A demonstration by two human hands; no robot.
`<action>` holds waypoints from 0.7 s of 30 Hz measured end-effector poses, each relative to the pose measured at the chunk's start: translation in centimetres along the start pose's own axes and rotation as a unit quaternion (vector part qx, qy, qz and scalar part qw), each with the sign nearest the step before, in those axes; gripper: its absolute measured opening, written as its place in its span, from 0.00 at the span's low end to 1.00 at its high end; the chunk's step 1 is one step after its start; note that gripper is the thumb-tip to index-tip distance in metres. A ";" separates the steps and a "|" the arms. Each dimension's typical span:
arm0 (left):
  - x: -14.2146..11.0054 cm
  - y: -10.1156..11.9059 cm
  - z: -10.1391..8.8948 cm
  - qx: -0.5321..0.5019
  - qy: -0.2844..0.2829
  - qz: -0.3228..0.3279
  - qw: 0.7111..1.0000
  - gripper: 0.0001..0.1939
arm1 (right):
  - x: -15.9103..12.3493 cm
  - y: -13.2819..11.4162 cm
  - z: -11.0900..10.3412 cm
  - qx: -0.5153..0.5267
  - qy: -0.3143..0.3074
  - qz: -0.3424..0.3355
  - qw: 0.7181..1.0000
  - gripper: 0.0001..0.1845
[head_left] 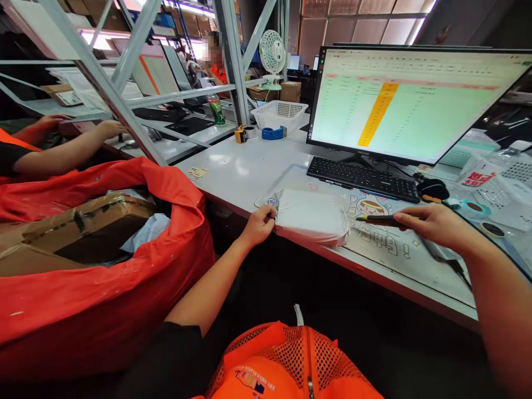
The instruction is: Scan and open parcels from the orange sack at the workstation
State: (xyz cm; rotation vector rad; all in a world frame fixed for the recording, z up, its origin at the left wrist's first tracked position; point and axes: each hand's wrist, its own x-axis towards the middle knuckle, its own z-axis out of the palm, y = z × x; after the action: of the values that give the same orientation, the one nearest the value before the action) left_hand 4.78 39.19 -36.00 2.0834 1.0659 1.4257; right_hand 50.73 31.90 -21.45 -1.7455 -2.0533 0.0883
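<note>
A white plastic-wrapped package [310, 213] lies flat near the front edge of the desk. My left hand [261, 224] is closed on its left end, thumb and fingers pinching the wrap. To the right of the package, my right hand [430, 221] grips a slim dark utility knife [376, 220] with a yellowish part. The knife's tip points left at the package, a short gap away from it. Under both lies a desk mat [390, 252] with a cartoon print.
A black keyboard [366, 178] and monitor [407, 105] stand behind the package. At right are a mouse [433, 188] and clear plastic baskets. A red sack [174, 233] with cartons stands left. Tape rolls [272, 133] lie farther back. A co-worker's arms [70, 141] show at far left.
</note>
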 end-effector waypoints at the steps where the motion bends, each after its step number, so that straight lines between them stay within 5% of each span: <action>1: 0.3 0.1 0.4 -0.002 -0.003 -0.001 1.000 0.05 | -0.5 -0.6 -0.3 0.003 0.023 0.017 1.000 0.33; 5: 0.7 0.6 1.4 -0.002 0.006 -0.012 1.000 0.06 | 0.3 -6.9 0.1 0.069 0.059 0.004 0.996 0.28; 10: 0.5 0.7 1.5 -0.016 0.006 -0.041 0.999 0.05 | 6.1 -15.7 4.9 0.103 -0.003 -0.103 0.989 0.18; 13: 0.4 0.7 1.5 -0.010 0.007 -0.033 0.999 0.06 | 8.4 -18.1 7.2 0.058 -0.040 -0.094 0.993 0.18; 17: 0.3 0.8 1.6 0.005 0.002 -0.026 1.000 0.07 | 7.2 -15.6 6.1 -0.008 -0.067 -0.077 0.995 0.19; 21: 0.5 0.8 0.7 0.020 -0.035 -0.004 0.999 0.07 | 2.3 -7.6 1.2 -0.061 -0.077 0.002 0.995 0.24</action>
State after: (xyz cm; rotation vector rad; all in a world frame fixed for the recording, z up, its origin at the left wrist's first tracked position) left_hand 5.81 39.17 -35.39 2.1376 1.0814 1.3273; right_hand 43.01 32.78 -19.36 -1.8674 -2.2055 0.1038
